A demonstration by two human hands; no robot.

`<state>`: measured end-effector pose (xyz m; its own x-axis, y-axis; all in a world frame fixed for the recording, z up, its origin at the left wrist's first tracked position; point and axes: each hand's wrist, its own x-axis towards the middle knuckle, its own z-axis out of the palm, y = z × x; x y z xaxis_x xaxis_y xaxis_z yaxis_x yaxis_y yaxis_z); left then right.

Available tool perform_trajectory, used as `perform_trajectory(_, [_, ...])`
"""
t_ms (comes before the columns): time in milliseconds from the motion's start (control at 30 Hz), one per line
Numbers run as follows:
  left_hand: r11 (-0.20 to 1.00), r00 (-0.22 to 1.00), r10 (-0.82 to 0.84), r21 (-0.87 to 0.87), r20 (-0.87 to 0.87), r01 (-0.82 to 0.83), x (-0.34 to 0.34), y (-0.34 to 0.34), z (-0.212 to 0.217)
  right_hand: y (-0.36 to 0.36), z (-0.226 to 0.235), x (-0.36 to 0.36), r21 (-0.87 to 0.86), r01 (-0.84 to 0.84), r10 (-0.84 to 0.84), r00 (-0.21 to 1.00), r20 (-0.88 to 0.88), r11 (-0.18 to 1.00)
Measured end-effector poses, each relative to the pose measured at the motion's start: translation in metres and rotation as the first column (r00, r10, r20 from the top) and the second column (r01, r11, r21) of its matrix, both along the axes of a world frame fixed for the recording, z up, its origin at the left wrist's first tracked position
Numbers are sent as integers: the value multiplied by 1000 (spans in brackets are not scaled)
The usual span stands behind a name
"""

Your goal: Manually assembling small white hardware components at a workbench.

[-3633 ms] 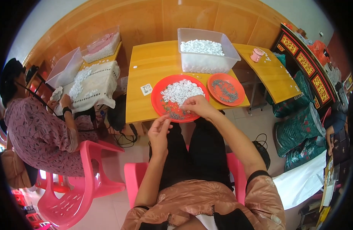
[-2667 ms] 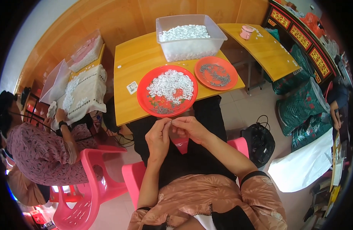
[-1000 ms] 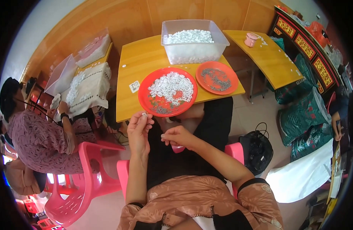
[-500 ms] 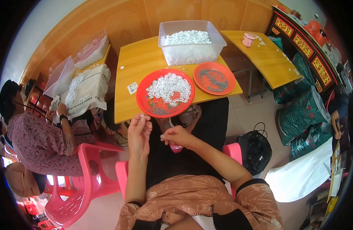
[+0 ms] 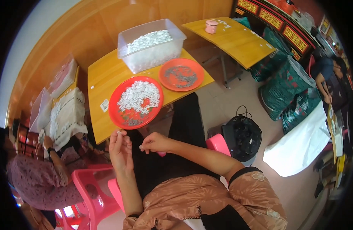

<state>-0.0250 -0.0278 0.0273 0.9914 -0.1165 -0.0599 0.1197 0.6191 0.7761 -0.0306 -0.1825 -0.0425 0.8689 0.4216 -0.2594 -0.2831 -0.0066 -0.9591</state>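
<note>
My left hand (image 5: 121,150) is raised just below the red plate, its thumb and fingertips pinched on a small white plastic piece (image 5: 120,132). To its right my right hand (image 5: 158,143) is closed in a pinch, apart from the left; what its fingertips hold is too small to make out. On the table, the red plate (image 5: 113,110) carries a heap of small white plastic pieces (image 5: 140,95) and a little pile of grey metal bits (image 5: 133,122). An orange-red plate (image 5: 200,71) beside it holds more thin grey metal bits (image 5: 183,78).
Behind the plates, a clear plastic bin (image 5: 155,57) full of white pieces stands on the yellow table (image 5: 102,82). A second table (image 5: 237,42) bears a pink cup (image 5: 211,27). At left sits a person (image 5: 38,176) by a pink chair (image 5: 93,195). Green sacks (image 5: 281,90) and a black bag (image 5: 242,138) lie right.
The whole view has swung to the right, so the tables, plates and hands appear farther left and tilted. Both hands keep their pinches at nearly the same place by the red plate.
</note>
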Motion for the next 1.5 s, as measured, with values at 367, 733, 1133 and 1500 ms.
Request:
perform_trajectory(367, [926, 955, -259, -318, -145, 203, 4, 7, -10, 5, -1, -8, -26, -20, 21, 999, 35, 999])
perform_trajectory(733, [896, 904, -378, -326, -199, 303, -4, -10, -10, 8, -10, -4, -29, 24, -23, 999, 31, 999])
perform_trajectory(1133, [837, 841, -473, -432, -262, 336, -3, -3, -13, 33, -15, -11, 7, 8, -7, 999, -50, 1000])
perform_trajectory(1500, [849, 834, -469, -410, -290, 335, -1, 2, -16, 48, -17, -19, 33, -11, 13, 999, -47, 999])
